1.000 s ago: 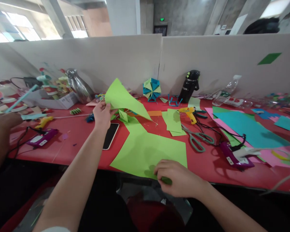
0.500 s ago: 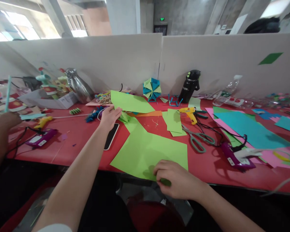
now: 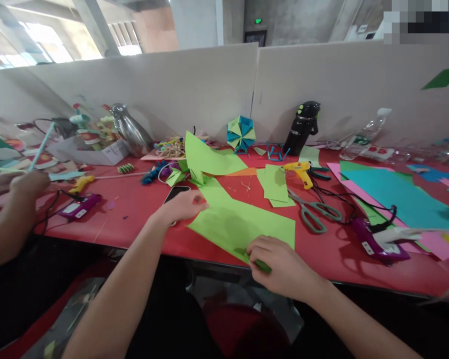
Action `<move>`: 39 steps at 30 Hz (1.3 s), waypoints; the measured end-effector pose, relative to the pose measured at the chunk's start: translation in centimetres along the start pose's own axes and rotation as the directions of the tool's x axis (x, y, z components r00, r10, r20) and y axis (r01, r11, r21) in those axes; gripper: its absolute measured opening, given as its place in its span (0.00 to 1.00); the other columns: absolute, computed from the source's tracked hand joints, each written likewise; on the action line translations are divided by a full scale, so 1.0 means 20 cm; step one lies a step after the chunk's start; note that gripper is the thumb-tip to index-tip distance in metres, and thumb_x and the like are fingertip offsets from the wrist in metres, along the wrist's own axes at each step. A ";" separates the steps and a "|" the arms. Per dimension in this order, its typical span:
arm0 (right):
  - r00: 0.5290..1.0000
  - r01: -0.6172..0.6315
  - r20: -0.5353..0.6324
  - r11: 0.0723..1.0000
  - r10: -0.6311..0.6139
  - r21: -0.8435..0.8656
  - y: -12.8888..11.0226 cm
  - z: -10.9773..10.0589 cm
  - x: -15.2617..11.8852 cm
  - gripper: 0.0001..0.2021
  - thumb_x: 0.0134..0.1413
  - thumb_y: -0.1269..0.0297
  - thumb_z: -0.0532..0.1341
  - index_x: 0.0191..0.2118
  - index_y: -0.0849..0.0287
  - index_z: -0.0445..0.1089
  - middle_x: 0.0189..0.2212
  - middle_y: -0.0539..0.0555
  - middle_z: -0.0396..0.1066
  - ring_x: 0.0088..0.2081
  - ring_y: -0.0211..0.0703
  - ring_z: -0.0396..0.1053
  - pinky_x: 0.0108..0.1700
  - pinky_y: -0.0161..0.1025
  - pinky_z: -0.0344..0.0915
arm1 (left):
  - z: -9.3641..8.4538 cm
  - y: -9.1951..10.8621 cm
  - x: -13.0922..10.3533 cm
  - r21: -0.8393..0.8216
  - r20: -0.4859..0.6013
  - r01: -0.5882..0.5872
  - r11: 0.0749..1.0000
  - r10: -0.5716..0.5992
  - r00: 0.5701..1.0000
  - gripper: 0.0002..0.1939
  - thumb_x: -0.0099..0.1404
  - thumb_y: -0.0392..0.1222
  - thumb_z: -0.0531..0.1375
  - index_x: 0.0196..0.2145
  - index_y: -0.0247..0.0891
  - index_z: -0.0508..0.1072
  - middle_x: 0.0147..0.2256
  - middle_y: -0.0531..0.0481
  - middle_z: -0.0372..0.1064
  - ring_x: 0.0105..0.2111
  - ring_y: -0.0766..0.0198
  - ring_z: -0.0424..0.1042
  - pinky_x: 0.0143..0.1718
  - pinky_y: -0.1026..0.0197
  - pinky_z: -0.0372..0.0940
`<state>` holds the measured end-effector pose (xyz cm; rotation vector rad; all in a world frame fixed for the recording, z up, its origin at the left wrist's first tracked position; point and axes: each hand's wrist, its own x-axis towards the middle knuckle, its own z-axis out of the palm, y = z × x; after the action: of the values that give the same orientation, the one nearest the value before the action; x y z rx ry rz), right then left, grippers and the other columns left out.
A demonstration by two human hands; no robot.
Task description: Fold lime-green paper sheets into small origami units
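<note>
A light green paper sheet (image 3: 243, 219) lies on the red table in front of me, its near edge lifted and curled. My right hand (image 3: 273, 262) is closed around that near edge. Above the sheet's left corner is my left hand (image 3: 183, 205), fingers bent and apart with a gap between them; no object shows in it. Beneath its wrist lies a phone (image 3: 176, 193), partly covered. Behind the sheet are another green sheet (image 3: 213, 158), its left end standing up, and folded green paper pieces (image 3: 177, 174).
Scissors (image 3: 314, 212), a yellow glue gun (image 3: 299, 172) and small green papers (image 3: 276, 184) lie right of the sheet. A paper ball (image 3: 241, 133) and black bottle (image 3: 303, 127) stand behind. Another person's hand (image 3: 30, 184) holds a pale blue strip at left.
My left hand has left the back green sheet and come nearer, to the front sheet's left corner. The near edge in my right hand is now more curled. The camera view has shifted slightly.
</note>
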<state>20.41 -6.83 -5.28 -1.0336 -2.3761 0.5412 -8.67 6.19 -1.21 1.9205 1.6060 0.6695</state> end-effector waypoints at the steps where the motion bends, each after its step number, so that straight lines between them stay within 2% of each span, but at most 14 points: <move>1: 1.000 -0.005 -0.028 1.000 0.005 -0.004 0.00 0.00 0.00 0.06 0.52 0.75 0.59 0.29 0.56 0.66 0.34 0.53 0.74 0.38 0.45 0.70 0.42 0.42 0.65 | 0.01 0.01 -0.03 0.026 0.022 0.050 0.998 -0.050 0.998 0.12 0.46 0.47 0.72 0.27 0.41 0.78 0.31 0.44 0.77 0.29 0.55 0.73 0.29 0.61 0.62; 7: 0.996 0.041 -0.076 0.999 -0.043 -0.023 -0.03 0.00 -0.03 0.07 0.49 0.76 0.59 0.27 0.56 0.63 0.35 0.54 0.74 0.39 0.46 0.70 0.42 0.44 0.65 | 0.04 -0.01 -0.07 -0.061 0.071 0.306 0.950 -0.302 0.951 0.18 0.47 0.54 0.71 0.32 0.41 0.77 0.23 0.44 0.75 0.21 0.53 0.73 0.23 0.59 0.61; 11: 0.991 0.086 -0.096 0.995 -0.091 -0.055 -0.04 0.00 -0.03 0.07 0.49 0.77 0.58 0.28 0.56 0.64 0.35 0.55 0.74 0.39 0.47 0.70 0.41 0.44 0.65 | 0.02 -0.04 -0.07 -0.103 -0.062 0.228 0.968 -0.235 0.970 0.17 0.43 0.50 0.74 0.28 0.41 0.77 0.29 0.41 0.77 0.31 0.49 0.76 0.28 0.59 0.64; 14: 0.986 0.113 -0.118 0.992 -0.119 -0.057 -0.04 0.02 -0.03 0.07 0.49 0.77 0.58 0.29 0.56 0.65 0.35 0.55 0.74 0.39 0.47 0.70 0.41 0.44 0.66 | 0.00 -0.04 -0.09 -0.223 0.083 0.260 0.939 -0.248 0.965 0.16 0.44 0.48 0.74 0.30 0.40 0.79 0.26 0.45 0.76 0.27 0.52 0.75 0.24 0.60 0.62; 17: 0.985 0.148 -0.082 0.988 -0.151 -0.045 -0.05 0.04 -0.03 0.08 0.50 0.77 0.58 0.31 0.57 0.67 0.36 0.54 0.75 0.41 0.47 0.70 0.44 0.45 0.66 | 0.00 -0.03 -0.09 -0.296 0.209 0.289 0.910 -0.234 0.950 0.24 0.43 0.44 0.74 0.40 0.39 0.80 0.29 0.46 0.77 0.25 0.56 0.74 0.23 0.62 0.61; 21: 0.988 0.146 0.036 0.989 -0.147 0.037 -0.03 0.02 -0.02 0.02 0.57 0.69 0.62 0.33 0.56 0.70 0.42 0.53 0.76 0.46 0.47 0.71 0.50 0.46 0.67 | 0.01 -0.03 -0.06 -0.303 0.179 0.181 0.936 -0.130 0.975 0.32 0.44 0.41 0.73 0.49 0.39 0.77 0.35 0.45 0.78 0.31 0.56 0.76 0.29 0.62 0.65; 23: 0.997 0.051 0.053 0.998 -0.052 0.020 0.03 -0.01 -0.02 0.06 0.60 0.59 0.63 0.38 0.54 0.73 0.50 0.55 0.74 0.52 0.50 0.70 0.56 0.49 0.65 | 0.01 -0.03 -0.04 -0.305 0.117 0.085 0.949 -0.051 0.992 0.26 0.46 0.41 0.72 0.46 0.39 0.80 0.37 0.45 0.78 0.36 0.54 0.77 0.34 0.59 0.68; 25: 0.992 -0.119 -0.051 0.991 0.117 -0.056 0.13 -0.05 -0.02 0.16 0.63 0.52 0.60 0.51 0.53 0.72 0.58 0.59 0.68 0.59 0.54 0.65 0.61 0.55 0.62 | 0.01 -0.02 -0.03 -0.301 0.076 0.011 0.953 0.013 0.997 0.17 0.48 0.42 0.71 0.38 0.39 0.81 0.38 0.45 0.79 0.39 0.52 0.77 0.39 0.57 0.69; 28: 0.892 -0.370 -0.309 0.926 0.330 -0.079 0.28 -0.11 -0.01 0.32 0.60 0.45 0.61 0.63 0.59 0.62 0.65 0.66 0.60 0.66 0.60 0.57 0.65 0.59 0.57 | 0.00 0.00 -0.03 -0.291 0.042 -0.038 0.956 0.053 0.998 0.09 0.50 0.43 0.71 0.30 0.39 0.81 0.34 0.46 0.78 0.36 0.54 0.76 0.37 0.58 0.70; 30: 0.828 -0.456 -0.383 0.890 0.410 -0.033 0.36 -0.16 0.00 0.38 0.56 0.44 0.64 0.64 0.64 0.60 0.65 0.70 0.59 0.67 0.64 0.55 0.66 0.61 0.54 | 0.00 0.01 -0.03 -0.337 0.072 -0.008 0.941 0.035 0.997 0.10 0.51 0.45 0.71 0.30 0.39 0.80 0.33 0.46 0.78 0.34 0.55 0.76 0.35 0.58 0.70; 32: 0.806 -0.492 -0.325 0.865 0.495 0.097 0.40 -0.18 0.03 0.36 0.52 0.44 0.66 0.61 0.64 0.65 0.61 0.69 0.65 0.63 0.65 0.62 0.63 0.61 0.59 | 0.02 0.01 -0.02 -0.436 0.126 0.065 0.898 -0.011 0.992 0.13 0.51 0.47 0.72 0.32 0.38 0.80 0.34 0.45 0.79 0.33 0.56 0.76 0.34 0.58 0.71; 34: 0.793 -0.522 -0.157 0.790 0.588 0.320 0.41 -0.18 0.05 0.27 0.52 0.45 0.66 0.50 0.61 0.72 0.50 0.65 0.76 0.52 0.63 0.73 0.54 0.58 0.69 | 0.03 0.01 0.00 -0.567 0.107 0.121 0.815 -0.073 0.992 0.17 0.51 0.48 0.73 0.36 0.36 0.80 0.35 0.44 0.79 0.32 0.57 0.77 0.35 0.58 0.72; 36: 0.765 -0.509 -0.028 0.631 0.643 0.585 0.40 -0.15 0.08 0.20 0.52 0.46 0.67 0.40 0.58 0.75 0.39 0.60 0.80 0.41 0.58 0.78 0.46 0.54 0.74 | 0.05 0.02 0.03 -0.723 0.009 0.095 0.684 -0.128 0.992 0.21 0.52 0.50 0.73 0.40 0.36 0.79 0.36 0.44 0.79 0.32 0.60 0.77 0.36 0.59 0.72; 39: 0.706 -0.321 -0.061 0.396 0.706 0.860 0.38 -0.10 0.12 0.16 0.51 0.51 0.70 0.41 0.55 0.75 0.38 0.55 0.81 0.39 0.53 0.79 0.48 0.51 0.74 | 0.10 0.04 0.05 -0.878 0.012 0.103 0.467 -0.194 0.981 0.24 0.56 0.55 0.70 0.43 0.36 0.76 0.38 0.44 0.78 0.32 0.62 0.77 0.36 0.60 0.73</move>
<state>24.49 0.18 -7.03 -1.2505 -1.0709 1.3279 -6.62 6.86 -2.09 0.9518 1.0658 1.2207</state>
